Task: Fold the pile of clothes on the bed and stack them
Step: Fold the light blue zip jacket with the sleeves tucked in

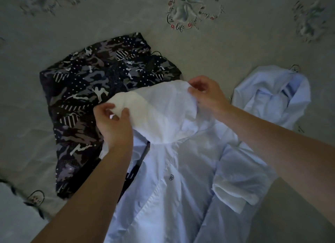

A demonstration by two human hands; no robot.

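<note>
A white shirt (pixel 174 170) with a small dark chest logo lies in front of me, its upper part lifted off the bed. My left hand (pixel 114 123) pinches the raised white cloth at its left edge. My right hand (pixel 206 94) grips the same raised edge on the right. Under the shirt's left side lies a dark camouflage-print garment (pixel 87 90), spread flat. A pale blue shirt (pixel 273 95) sits crumpled at the right, apart from both hands.
The bed is covered by a grey-green sheet (pixel 126 16) printed with floral and lettering motifs. The bed's edge shows at the lower left and lower right corners.
</note>
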